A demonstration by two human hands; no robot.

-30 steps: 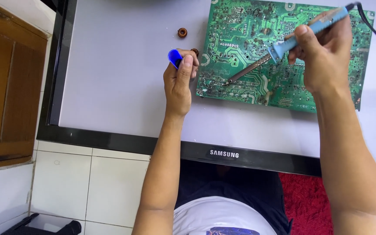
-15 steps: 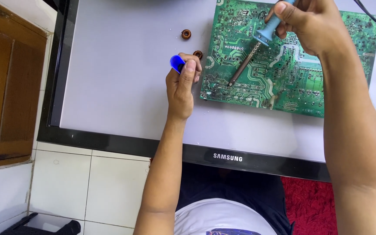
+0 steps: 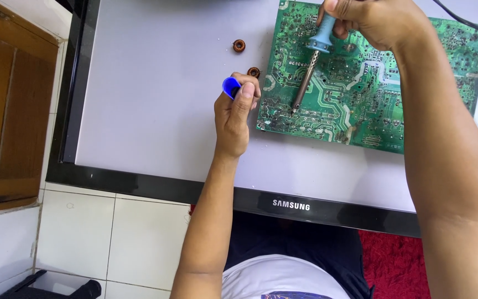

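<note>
White flat-screen serves as your tabletop: your right hand, grip clenched on the iron, sets its tip on the board, while your left hand pinches a blue tool beside it.

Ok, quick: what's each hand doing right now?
Left hand: closed on a small blue object.
Right hand: closed on the soldering iron.

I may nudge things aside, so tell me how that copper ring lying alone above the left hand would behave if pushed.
The copper ring looks small and probably light, so it would likely slide easily on the smooth pale panel. It lies flat, so rolling seems unlikely unless tipped on edge.
</note>
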